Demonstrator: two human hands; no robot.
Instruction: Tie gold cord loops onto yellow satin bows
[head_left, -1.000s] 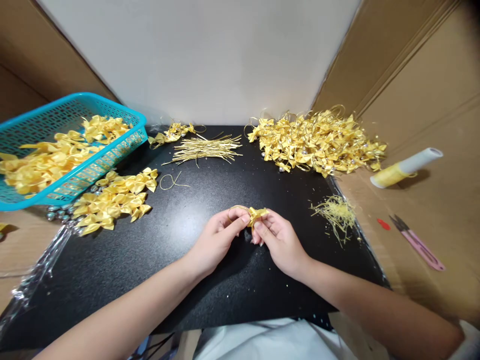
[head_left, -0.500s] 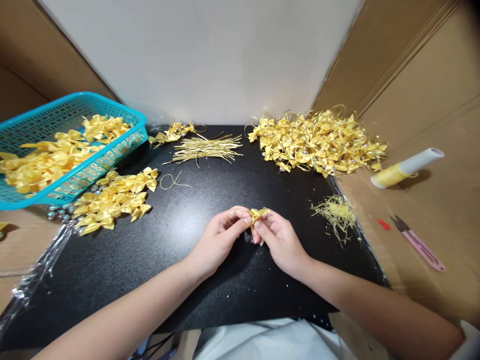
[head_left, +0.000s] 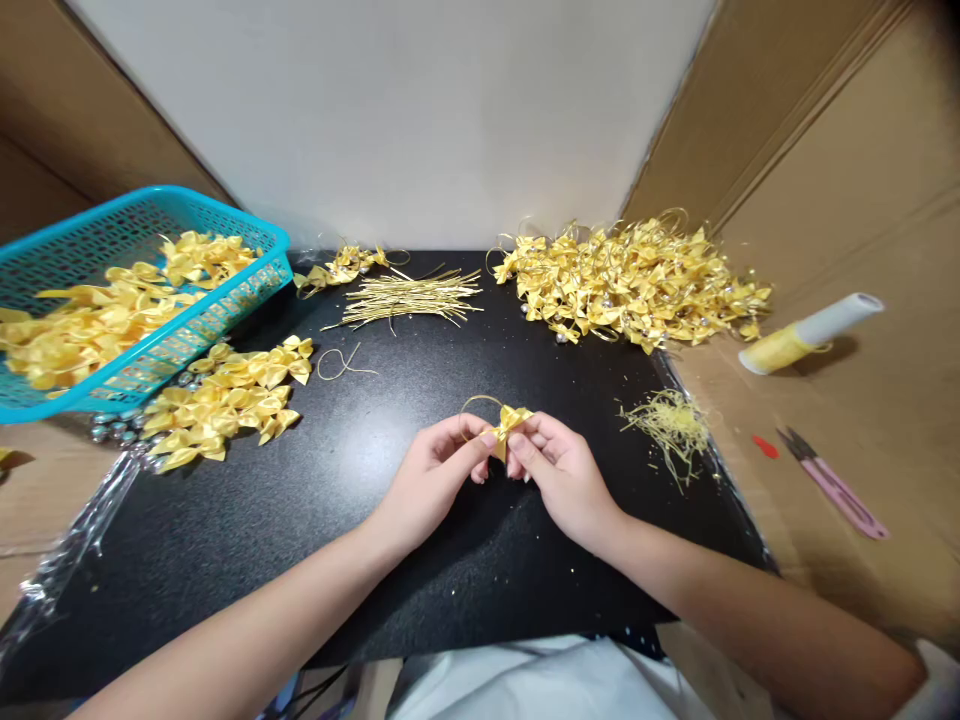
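Between my two hands, above the black table, is a yellow ribbon bow (head_left: 511, 424). My left hand (head_left: 442, 465) pinches its left side between thumb and fingers, and a thin gold cord loop (head_left: 481, 399) arches up from there. My right hand (head_left: 551, 462) is closed on the bow's right side, thumb against fingertips. Behind my hands lies a bundle of gold cords (head_left: 412, 299). A single twisted cord (head_left: 346, 362) rests left of my hands. Loose yellow bows (head_left: 225, 405) are piled further left, with silver bells (head_left: 112, 427) beside them.
A blue basket (head_left: 225, 297) of yellow bows stands at the left. Bows with gold loops form a heap (head_left: 637, 285) at the back right. Thread scraps (head_left: 671, 425), pink-handled snips (head_left: 836, 487), a red piece (head_left: 765, 446) and a ribbon-wrapped tube (head_left: 814, 335) lie at the right.
The bow has turned in my fingers, showing more of its face and a hanging tail. The gold loop now stands higher above my left hand. Both hands keep their pinch.
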